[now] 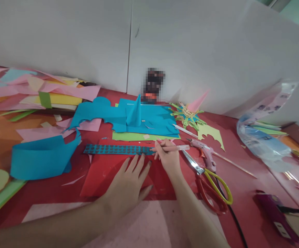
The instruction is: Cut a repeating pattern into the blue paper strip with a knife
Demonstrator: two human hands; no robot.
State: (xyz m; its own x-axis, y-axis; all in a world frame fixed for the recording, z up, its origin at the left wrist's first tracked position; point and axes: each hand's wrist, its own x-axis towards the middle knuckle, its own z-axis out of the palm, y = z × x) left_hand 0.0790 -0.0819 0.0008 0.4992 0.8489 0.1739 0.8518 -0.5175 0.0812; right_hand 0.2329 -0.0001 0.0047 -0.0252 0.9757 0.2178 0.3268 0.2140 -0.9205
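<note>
Nearest, a pale sheet (149,224) lies on the desk (242,186), on the near side of the patterned blue strip (118,150), which rests partly on red paper (103,179). At the strip's right end, the right hand (168,160) has its grip closed round a slim pen (177,148). Left hand (130,179): grip released, fingers spread along the strip's near edge. Scissors (203,169) lie right of the strip; a blue cone (135,115) stands beyond it.

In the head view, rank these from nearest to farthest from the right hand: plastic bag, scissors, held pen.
Measured from the right hand:
1. Held pen: in its grip.
2. Scissors: just to its right.
3. Plastic bag: far right, well past the scissors.
</note>
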